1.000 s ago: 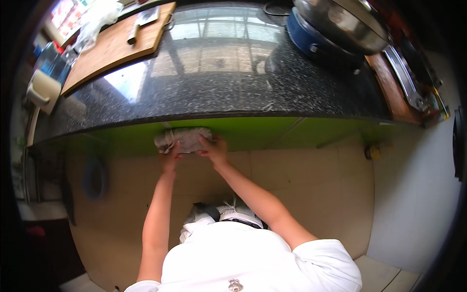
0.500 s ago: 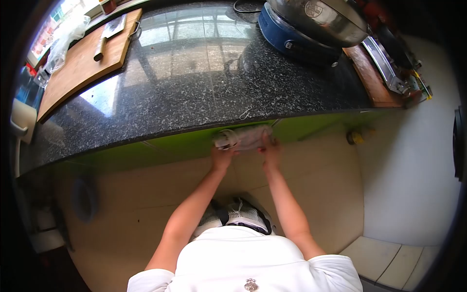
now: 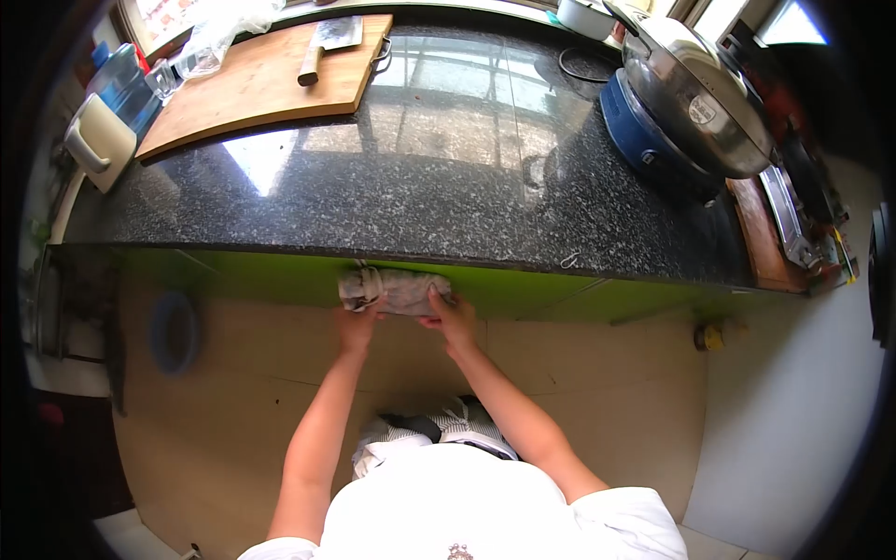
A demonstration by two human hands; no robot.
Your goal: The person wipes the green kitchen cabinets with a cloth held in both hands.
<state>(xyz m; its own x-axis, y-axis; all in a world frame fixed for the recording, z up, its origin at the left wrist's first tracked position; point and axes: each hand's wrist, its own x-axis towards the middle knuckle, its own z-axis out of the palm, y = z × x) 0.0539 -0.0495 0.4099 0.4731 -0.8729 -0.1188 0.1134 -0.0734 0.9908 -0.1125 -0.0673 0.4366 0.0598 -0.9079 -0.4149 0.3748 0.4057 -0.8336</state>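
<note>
A greyish, folded or rolled cloth (image 3: 403,290) is held level just below the front edge of the dark speckled countertop (image 3: 411,201), before the green cabinet fronts (image 3: 523,289). My left hand (image 3: 358,325) is closed on its left part from below. At the right end, my right hand (image 3: 452,318) grips it, the thumb on top. The fingers beneath the cloth are partly hidden.
On the counter's left lie a wooden cutting board (image 3: 243,89) with a cleaver (image 3: 327,49) and a beige pitcher (image 3: 101,142). A blue cooker (image 3: 644,131) and steel pan (image 3: 705,107) stand at right. A blue basin (image 3: 175,331) is on the floor.
The view swung right across the counter, then back left. Both hands still hold the cloth, which shifted right and then left in the picture, staying under the counter edge.
</note>
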